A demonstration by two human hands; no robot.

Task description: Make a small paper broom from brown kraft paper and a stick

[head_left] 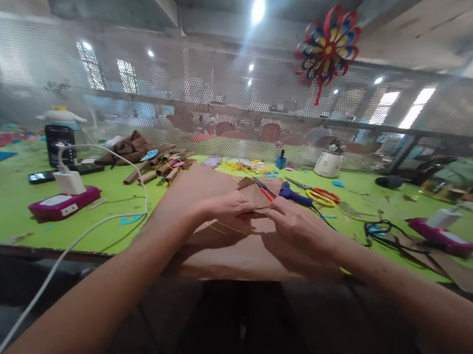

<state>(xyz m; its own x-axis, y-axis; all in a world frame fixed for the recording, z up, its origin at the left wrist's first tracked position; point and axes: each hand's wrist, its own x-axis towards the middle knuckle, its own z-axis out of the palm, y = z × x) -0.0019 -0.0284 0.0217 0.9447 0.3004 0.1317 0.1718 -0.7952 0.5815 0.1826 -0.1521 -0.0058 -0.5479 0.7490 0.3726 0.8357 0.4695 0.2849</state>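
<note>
Brown strip (259, 213), narrow and small, is held between the two hands, just above the near part of a brown paper sheet. Largest around it is the green bench (13, 205), which carries everything. The brown paper sheet (230, 262) comes next, spread under the hands, its near edge reaching the bench's front edge. Rolled brown tubes (154, 171) are piled beyond the left forearm, well apart from the strip.

The left hand (233, 205) bends over the strip's left end, fingers apparently closed on it, though blur hides the exact contact. The right hand (295, 220) pinches the other end, thumb and fingers together. So the strip's long axis runs roughly crosswise from hand to hand, neither clearly nearer.

Scissors (323, 196) with yellow and red handles lie beyond the right hand; a blue glue gun (294, 195) is closer to it. Red-handled pliers (266, 191) sit just past the gap between the hands. Thin straw-coloured strands (226, 227) lie below the left fingers.
</note>
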